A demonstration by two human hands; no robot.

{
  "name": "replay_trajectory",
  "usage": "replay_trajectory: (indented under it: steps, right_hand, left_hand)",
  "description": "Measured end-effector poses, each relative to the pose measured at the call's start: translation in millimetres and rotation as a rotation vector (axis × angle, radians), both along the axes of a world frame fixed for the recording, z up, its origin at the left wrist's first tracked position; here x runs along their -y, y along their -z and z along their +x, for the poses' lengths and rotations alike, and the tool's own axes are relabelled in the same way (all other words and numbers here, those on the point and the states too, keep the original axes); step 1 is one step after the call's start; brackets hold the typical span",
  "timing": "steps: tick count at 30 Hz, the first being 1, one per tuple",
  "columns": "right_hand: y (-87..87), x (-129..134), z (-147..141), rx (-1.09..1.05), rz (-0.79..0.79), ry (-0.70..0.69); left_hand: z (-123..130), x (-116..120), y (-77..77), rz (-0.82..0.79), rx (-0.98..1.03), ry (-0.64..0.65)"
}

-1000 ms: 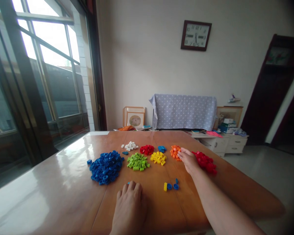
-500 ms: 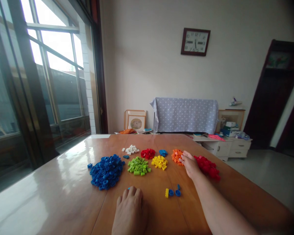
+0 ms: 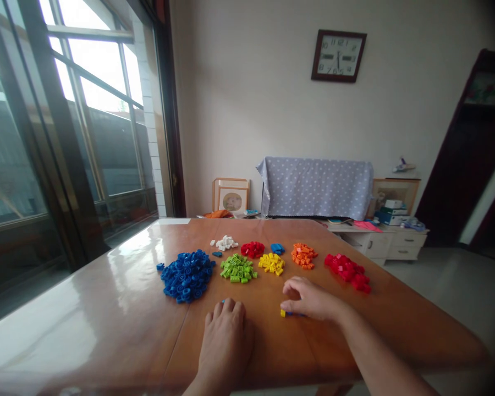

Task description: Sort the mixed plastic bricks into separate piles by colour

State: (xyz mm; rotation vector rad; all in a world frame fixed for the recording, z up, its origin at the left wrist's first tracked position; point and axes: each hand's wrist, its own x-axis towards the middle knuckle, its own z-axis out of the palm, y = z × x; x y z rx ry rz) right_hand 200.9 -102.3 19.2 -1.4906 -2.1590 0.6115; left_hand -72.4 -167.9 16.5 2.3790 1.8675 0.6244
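My left hand (image 3: pixel 226 335) rests palm down on the wooden table, fingers curled, with a bit of blue at its fingertips; what lies under it is hidden. My right hand (image 3: pixel 309 298) is over the loose pieces near the middle, thumb beside a yellow brick (image 3: pixel 283 313), and it partly covers blue pieces. Whether it grips anything is not visible. Beyond the hands lie piles of blue pieces (image 3: pixel 188 276), green bricks (image 3: pixel 238 268), yellow bricks (image 3: pixel 271 264), orange bricks (image 3: pixel 304 256) and red pieces (image 3: pixel 347 271).
Farther back on the table (image 3: pixel 127 308) are white bricks (image 3: pixel 226 242), a smaller red pile (image 3: pixel 252 249) and a few blue bricks (image 3: pixel 276 249). Past the far edge stand a cloth-covered object (image 3: pixel 317 187) and a white cabinet (image 3: pixel 402 247). Windows are on the left.
My right hand has moved from beside the orange pile back toward me, over the loose yellow and blue pieces. My left hand stays on the table. The camera view has shifted slightly.
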Motion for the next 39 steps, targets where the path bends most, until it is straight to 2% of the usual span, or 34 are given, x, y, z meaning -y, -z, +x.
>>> replay_trajectory:
  steps: [4, 8, 10, 13, 19, 25, 31, 39]
  right_hand:
    - [-2.1, 17.9, -9.5, 0.151, 0.066, -0.024]
    - [-3.4, 14.9, -17.4, 0.142, 0.091, -0.042]
    - [-2.5, 4.4, -18.8, 0.095, 0.096, -0.024]
    - [-0.6, -22.0, -17.3, 0.068, 0.158, 0.092]
    - [-3.3, -77.9, -15.8, 0.235, 0.318, 0.231]
    - [-1.5, -100.0, -20.1, 0.333, 0.352, 0.290]
    - [5.2, -88.1, -7.5, 0.187, 0.334, 0.265]
    - [18.0, -38.3, 26.9, -0.068, 0.185, 0.270]
  left_hand:
    - [-0.6, 0.1, -0.7, -0.012, 0.009, 0.000]
    - [-1.1, 0.7, -0.3, -0.017, 0.024, 0.000]
    - [-1.2, 1.0, -0.3, -0.015, 0.033, 0.005]
    - [-1.1, 0.9, -0.8, -0.027, 0.047, 0.005]
    - [-1.1, -0.8, -0.2, -0.046, 0.053, -0.004]
    - [-2.0, -1.4, 0.3, -0.047, 0.068, -0.008]
    - [-1.7, 0.4, -1.8, -0.060, 0.047, 0.003]
    - [-1.5, 1.4, -4.5, -0.047, -0.001, 0.003]
